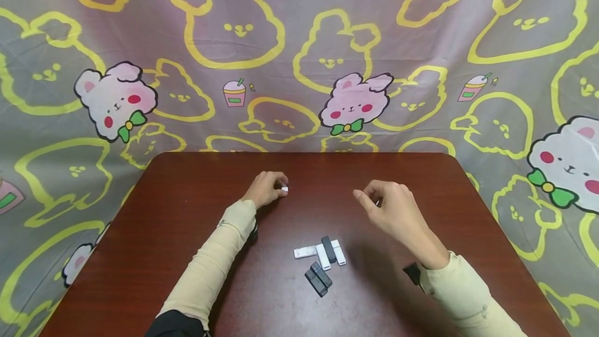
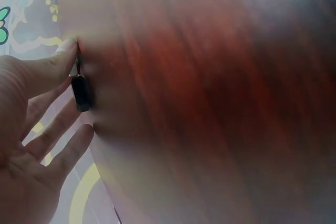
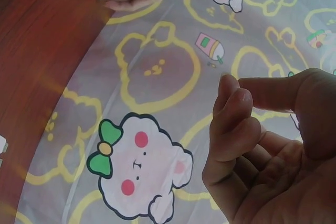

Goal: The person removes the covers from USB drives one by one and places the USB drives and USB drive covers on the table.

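Note:
My left hand (image 1: 268,187), near the back of the table, pinches a small white USB stick (image 1: 285,189) between thumb and fingers. In the left wrist view a dark piece (image 2: 81,94) shows below the thumb, close to the tabletop. My right hand (image 1: 390,207) is raised over the right side, fingers loosely curled and thumb tip by the index fingertip; no object shows in its grasp in the right wrist view. Between the forearms lie several more sticks: white ones (image 1: 322,257), a black one (image 1: 328,249) lying across them, and a dark grey pair (image 1: 318,279) in front.
The brown wooden table (image 1: 187,191) has rounded back corners. Behind it hangs a grey cloth (image 1: 285,51) printed with yellow outlines and white rabbits. Small dark devices sit at both wrists, one seen under the right sleeve (image 1: 413,273).

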The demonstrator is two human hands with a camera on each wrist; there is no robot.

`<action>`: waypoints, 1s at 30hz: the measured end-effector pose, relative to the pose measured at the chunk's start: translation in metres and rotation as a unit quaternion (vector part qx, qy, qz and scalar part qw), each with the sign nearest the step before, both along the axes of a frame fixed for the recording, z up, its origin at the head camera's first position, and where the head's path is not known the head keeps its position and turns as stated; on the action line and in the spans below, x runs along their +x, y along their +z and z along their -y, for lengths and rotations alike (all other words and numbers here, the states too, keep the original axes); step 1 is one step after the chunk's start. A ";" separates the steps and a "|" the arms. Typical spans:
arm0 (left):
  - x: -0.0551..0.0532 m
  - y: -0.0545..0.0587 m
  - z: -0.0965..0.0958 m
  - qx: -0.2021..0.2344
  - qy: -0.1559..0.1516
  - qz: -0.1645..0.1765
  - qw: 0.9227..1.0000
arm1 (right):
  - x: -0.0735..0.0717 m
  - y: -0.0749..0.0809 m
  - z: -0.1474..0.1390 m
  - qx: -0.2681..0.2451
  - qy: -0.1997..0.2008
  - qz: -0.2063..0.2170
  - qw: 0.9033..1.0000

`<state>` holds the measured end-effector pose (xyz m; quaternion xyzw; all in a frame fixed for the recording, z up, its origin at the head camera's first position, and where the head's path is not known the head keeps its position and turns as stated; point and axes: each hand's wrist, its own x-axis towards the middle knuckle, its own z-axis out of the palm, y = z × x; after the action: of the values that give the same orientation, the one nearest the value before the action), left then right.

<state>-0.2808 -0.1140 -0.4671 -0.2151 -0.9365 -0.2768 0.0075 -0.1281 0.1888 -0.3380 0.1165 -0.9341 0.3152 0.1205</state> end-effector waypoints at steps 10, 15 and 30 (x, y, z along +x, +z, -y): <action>0.002 -0.002 0.002 0.001 0.001 0.000 1.000 | 0.001 0.002 -0.004 -0.004 0.007 0.002 1.000; 0.003 -0.005 0.003 0.001 0.000 -0.005 1.000 | 0.000 0.001 -0.006 -0.004 0.007 0.004 1.000; 0.025 0.021 0.019 0.026 0.022 -0.050 0.998 | -0.010 0.000 -0.009 -0.008 0.007 0.025 1.000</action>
<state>-0.2561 -0.1332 -0.4457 -0.2078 -0.9319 -0.2899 0.0660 -0.1381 0.1976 -0.3381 0.1145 -0.9335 0.3261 0.0955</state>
